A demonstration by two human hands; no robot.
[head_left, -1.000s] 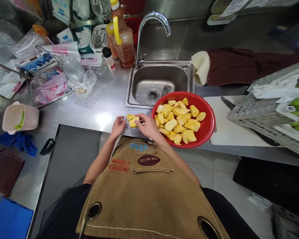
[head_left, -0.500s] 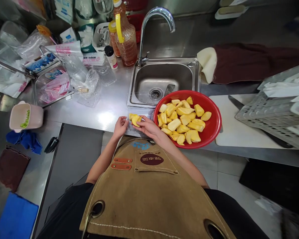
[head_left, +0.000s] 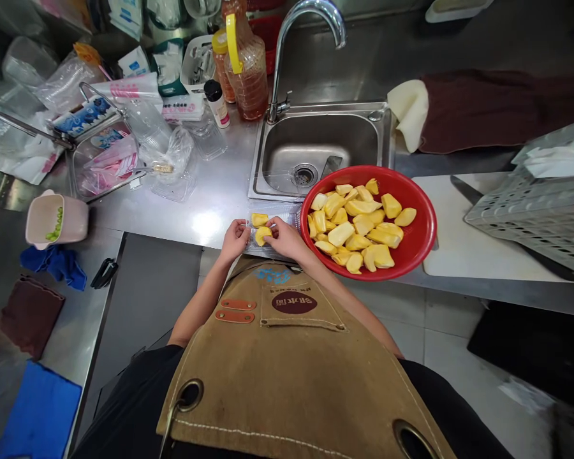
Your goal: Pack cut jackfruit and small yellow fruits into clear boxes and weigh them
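A clear plastic tray (head_left: 291,218) lies on the steel counter's front edge, left of a red bowl (head_left: 419,245) heaped with yellow fruit pieces (head_left: 356,225). One yellow piece (head_left: 259,219) sits in the tray. My right hand (head_left: 283,238) pinches a second yellow fruit piece (head_left: 262,234) over the tray's near side. Curled against the tray's left edge, my left hand (head_left: 235,236) steadies it. A tan apron covers my front below.
A steel sink (head_left: 316,150) with a curved tap (head_left: 310,25) lies behind the tray. A white cutting board (head_left: 459,248) with a knife (head_left: 463,190) is right of the bowl, beside a grey crate (head_left: 530,213). Bottles, bags and a wire basket (head_left: 105,156) crowd the left.
My right hand has drawn the yellow piece nearer and lower over the tray. The view has shifted, so everything sits slightly further right and up.
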